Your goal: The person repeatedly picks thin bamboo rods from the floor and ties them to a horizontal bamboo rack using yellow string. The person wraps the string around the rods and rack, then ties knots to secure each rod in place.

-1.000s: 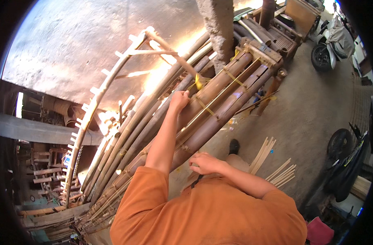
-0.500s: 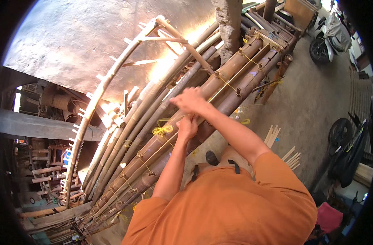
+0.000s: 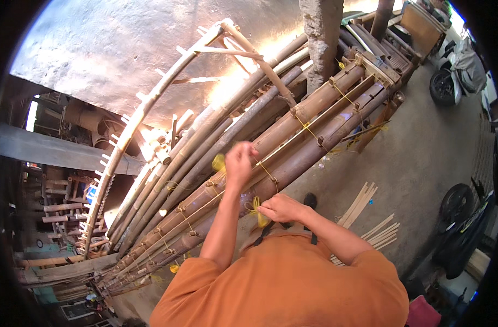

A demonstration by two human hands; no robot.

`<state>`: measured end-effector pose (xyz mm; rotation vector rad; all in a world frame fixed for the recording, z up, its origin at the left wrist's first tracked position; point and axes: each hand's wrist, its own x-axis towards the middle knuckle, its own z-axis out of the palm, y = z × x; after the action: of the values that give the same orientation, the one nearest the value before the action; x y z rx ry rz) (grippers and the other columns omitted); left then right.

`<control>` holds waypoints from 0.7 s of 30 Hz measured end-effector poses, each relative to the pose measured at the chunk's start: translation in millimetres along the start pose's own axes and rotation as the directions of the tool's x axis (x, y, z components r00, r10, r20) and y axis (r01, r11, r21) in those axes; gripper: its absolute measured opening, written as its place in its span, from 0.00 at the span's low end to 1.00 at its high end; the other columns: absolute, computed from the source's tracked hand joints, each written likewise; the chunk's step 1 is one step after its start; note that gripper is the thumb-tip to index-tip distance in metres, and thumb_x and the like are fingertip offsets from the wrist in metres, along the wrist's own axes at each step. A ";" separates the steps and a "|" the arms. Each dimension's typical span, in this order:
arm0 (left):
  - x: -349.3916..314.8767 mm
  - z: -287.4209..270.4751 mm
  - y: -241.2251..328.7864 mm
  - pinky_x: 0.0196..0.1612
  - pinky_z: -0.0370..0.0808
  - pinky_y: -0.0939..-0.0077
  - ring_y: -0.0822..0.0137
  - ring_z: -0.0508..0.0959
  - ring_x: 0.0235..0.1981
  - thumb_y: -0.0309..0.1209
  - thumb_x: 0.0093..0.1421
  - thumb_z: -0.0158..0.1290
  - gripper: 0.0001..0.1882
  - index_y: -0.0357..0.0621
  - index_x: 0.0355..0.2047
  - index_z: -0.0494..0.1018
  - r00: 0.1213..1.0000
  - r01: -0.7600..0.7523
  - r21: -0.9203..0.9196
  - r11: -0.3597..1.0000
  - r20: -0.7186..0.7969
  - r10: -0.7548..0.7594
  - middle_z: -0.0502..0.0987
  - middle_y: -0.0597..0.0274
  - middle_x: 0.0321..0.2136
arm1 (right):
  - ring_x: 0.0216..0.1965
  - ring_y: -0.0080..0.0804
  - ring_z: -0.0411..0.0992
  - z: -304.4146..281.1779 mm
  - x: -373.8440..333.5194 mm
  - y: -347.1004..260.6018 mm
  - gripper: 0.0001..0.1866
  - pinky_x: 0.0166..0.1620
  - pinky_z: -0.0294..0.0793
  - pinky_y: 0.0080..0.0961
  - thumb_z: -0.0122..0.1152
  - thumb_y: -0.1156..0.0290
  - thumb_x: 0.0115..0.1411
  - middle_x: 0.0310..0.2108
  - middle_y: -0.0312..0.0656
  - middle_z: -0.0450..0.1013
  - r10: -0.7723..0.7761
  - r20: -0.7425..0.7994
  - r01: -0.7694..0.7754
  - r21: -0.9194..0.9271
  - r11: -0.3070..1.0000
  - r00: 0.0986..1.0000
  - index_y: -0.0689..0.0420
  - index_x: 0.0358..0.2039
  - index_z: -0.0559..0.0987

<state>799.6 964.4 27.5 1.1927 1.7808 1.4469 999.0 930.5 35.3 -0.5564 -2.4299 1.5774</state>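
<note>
2 long brown bamboo poles (image 3: 276,132) lie diagonally, side by side; yellow string (image 3: 218,162), bunched in places, crosses them.

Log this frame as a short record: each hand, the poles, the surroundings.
Left hand: blurred, fingers curled, over the thick bamboo poles; grip unclear
Right hand: fingers curled, by a yellow twine bundle; grip unclear
Poles: two side by side, slanting, yellow cord crossing them
Floor, right: pale slats; farther, a motorcycle

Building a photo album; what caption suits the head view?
Left hand over lashed bamboo poles, right hand at yellow cord.
</note>
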 end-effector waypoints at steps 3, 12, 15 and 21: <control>65.6 -13.7 38.3 0.34 0.72 0.70 0.66 0.77 0.27 0.35 0.67 0.44 0.16 0.36 0.37 0.77 0.987 0.098 0.020 0.995 -0.132 -0.094 0.78 0.57 0.24 | 0.24 0.56 0.71 4.2 -1.5 14.0 0.17 0.32 0.70 0.45 0.53 0.61 0.58 0.20 0.55 0.72 -0.041 -0.034 0.039 -0.082 0.996 0.999 0.61 0.19 0.75; 93.3 -27.0 -19.0 0.38 0.71 0.48 0.41 0.77 0.34 0.36 0.64 0.43 0.14 0.40 0.35 0.75 0.965 -0.037 0.617 0.786 -0.182 0.188 0.78 0.40 0.31 | 0.34 0.45 0.73 97.9 6.7 -17.6 0.10 0.45 0.66 0.40 0.57 0.69 0.49 0.27 0.45 0.74 -0.137 -0.223 -0.001 -0.528 0.849 0.965 0.57 0.32 0.72; 98.1 -15.5 40.9 0.37 0.72 0.50 0.41 0.78 0.33 0.36 0.64 0.43 0.15 0.39 0.36 0.76 0.925 -0.281 0.534 0.797 -0.071 0.374 0.78 0.42 0.29 | 0.34 0.46 0.73 121.1 8.6 -20.7 0.10 0.45 0.66 0.40 0.58 0.70 0.48 0.27 0.46 0.74 0.031 -0.277 -0.183 -0.541 0.821 0.960 0.58 0.31 0.71; 92.0 -11.5 -67.4 0.45 0.73 0.52 0.43 0.78 0.42 0.34 0.61 0.44 0.16 0.40 0.45 0.74 0.993 0.117 0.699 0.705 -0.081 -0.085 0.77 0.40 0.40 | 0.42 0.46 0.72 128.7 -3.7 -21.5 0.20 0.51 0.66 0.39 0.61 0.66 0.48 0.36 0.48 0.74 0.043 -0.377 -0.250 -0.520 0.817 0.925 0.59 0.41 0.73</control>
<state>728.2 1038.3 -23.3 1.3774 2.5008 0.7082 952.0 813.5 1.5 -1.0468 -2.5796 0.6738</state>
